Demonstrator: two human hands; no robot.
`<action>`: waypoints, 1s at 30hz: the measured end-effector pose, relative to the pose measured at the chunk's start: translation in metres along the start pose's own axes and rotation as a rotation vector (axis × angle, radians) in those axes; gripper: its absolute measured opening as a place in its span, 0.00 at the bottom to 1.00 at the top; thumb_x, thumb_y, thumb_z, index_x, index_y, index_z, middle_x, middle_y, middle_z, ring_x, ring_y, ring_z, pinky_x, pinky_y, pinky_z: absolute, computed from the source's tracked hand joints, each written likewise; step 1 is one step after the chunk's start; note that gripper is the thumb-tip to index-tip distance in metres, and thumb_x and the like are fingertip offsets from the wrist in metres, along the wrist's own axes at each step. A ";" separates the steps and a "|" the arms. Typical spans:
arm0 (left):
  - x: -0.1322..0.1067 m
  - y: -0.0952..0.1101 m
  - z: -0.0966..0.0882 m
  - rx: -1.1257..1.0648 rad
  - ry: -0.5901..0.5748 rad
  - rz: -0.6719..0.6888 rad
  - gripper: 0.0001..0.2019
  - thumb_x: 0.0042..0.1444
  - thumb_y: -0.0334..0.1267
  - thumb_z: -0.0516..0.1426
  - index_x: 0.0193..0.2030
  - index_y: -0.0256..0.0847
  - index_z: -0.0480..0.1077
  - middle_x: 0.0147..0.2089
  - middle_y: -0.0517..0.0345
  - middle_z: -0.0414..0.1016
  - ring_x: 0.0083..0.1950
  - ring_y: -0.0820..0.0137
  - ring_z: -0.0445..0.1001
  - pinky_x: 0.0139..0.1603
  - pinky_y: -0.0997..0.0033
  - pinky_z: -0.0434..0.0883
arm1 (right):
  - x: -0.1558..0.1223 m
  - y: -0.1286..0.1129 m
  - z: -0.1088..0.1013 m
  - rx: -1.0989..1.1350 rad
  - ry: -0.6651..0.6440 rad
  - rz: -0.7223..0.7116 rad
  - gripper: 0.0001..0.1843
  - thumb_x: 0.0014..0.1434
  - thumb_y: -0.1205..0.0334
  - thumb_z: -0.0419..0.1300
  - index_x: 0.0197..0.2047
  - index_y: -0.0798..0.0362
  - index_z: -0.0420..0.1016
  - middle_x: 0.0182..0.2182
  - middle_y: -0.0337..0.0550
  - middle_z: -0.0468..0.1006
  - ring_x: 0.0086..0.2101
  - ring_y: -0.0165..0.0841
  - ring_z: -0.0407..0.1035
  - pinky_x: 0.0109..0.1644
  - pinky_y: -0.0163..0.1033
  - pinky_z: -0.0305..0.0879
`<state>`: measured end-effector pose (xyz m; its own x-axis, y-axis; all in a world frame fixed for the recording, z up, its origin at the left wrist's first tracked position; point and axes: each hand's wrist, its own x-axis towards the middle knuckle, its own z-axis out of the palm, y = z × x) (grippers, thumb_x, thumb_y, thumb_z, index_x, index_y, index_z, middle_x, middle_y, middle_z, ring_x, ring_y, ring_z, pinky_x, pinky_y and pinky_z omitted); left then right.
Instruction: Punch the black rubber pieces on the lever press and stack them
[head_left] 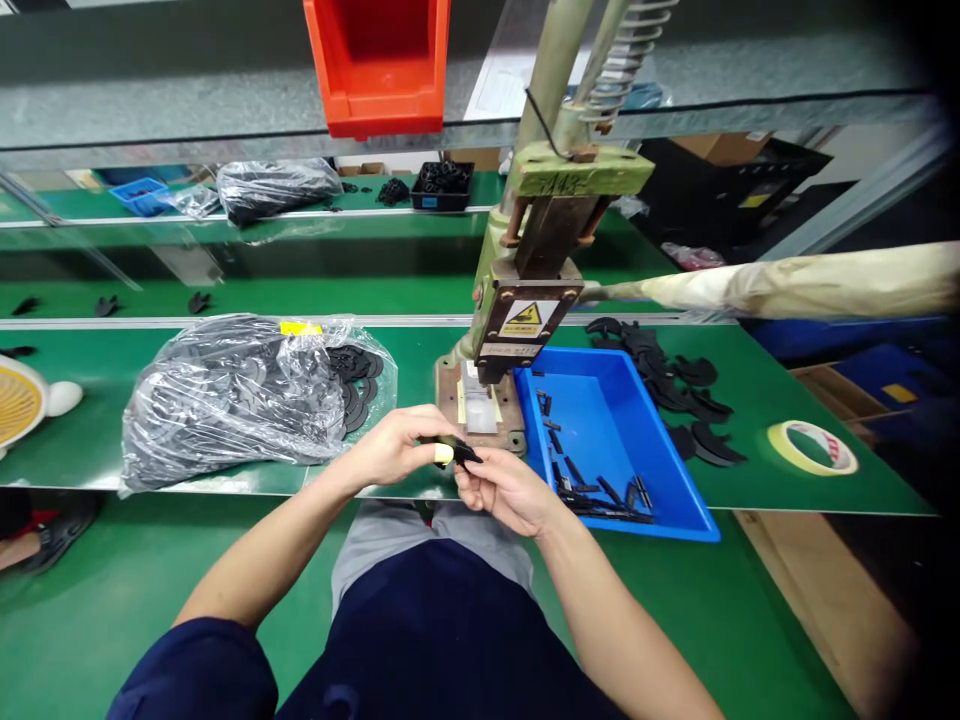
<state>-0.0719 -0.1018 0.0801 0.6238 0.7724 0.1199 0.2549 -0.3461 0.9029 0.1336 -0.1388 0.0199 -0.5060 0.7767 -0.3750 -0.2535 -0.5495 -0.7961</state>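
Just in front of the hand press (525,290), both of my hands meet on a small black plastic part (457,450). My left hand (401,447) is closed on the part's left side, and yellow tape wraps its thumb. The fingertips of my right hand (506,488) pinch the right end. Fingers cover much of the part, so its full shape is hidden. Behind the hands lies the press's metal base with a light fixture block (480,412). A blue bin (697,515) holding several slim black pieces (574,470) stands right of my right hand.
A clear bag of dark curved parts (232,400) lies to the left. More curved black parts (667,380) are piled beyond the blue bin, near a tape roll (780,440). The press's wrapped lever (810,280) reaches out right. An orange bin (382,125) hangs above.
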 end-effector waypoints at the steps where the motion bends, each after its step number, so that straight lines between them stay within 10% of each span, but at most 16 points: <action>1: 0.000 0.002 -0.001 0.029 -0.030 0.036 0.11 0.61 0.40 0.59 0.46 0.44 0.81 0.42 0.49 0.78 0.44 0.65 0.77 0.49 0.71 0.71 | 0.000 0.001 0.000 0.015 -0.019 0.016 0.22 0.48 0.46 0.70 0.35 0.56 0.74 0.25 0.39 0.74 0.22 0.24 0.65 0.23 0.30 0.57; 14: 0.001 -0.008 0.005 0.124 -0.092 0.060 0.11 0.63 0.41 0.58 0.44 0.42 0.81 0.40 0.48 0.79 0.42 0.65 0.77 0.48 0.71 0.71 | -0.001 0.022 0.007 0.082 0.088 -0.126 0.20 0.47 0.52 0.74 0.29 0.57 0.73 0.20 0.32 0.66 0.20 0.20 0.54 0.24 0.32 0.41; 21: -0.002 -0.035 0.027 0.340 0.450 0.196 0.12 0.60 0.37 0.61 0.50 0.42 0.75 0.47 0.51 0.74 0.50 0.65 0.74 0.51 0.63 0.73 | 0.007 0.022 0.005 0.273 0.002 -0.054 0.24 0.49 0.47 0.72 0.37 0.56 0.71 0.23 0.30 0.61 0.21 0.18 0.46 0.23 0.30 0.38; 30: -0.008 -0.027 0.026 0.414 0.245 0.265 0.05 0.66 0.36 0.57 0.42 0.39 0.73 0.42 0.52 0.76 0.44 0.67 0.73 0.46 0.66 0.71 | 0.006 0.025 -0.002 0.250 -0.070 -0.038 0.22 0.49 0.50 0.72 0.36 0.56 0.71 0.23 0.32 0.63 0.21 0.19 0.51 0.24 0.30 0.40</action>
<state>-0.0641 -0.1122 0.0437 0.5288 0.7143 0.4584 0.4129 -0.6884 0.5964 0.1258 -0.1468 -0.0031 -0.5453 0.7803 -0.3063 -0.4654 -0.5857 -0.6636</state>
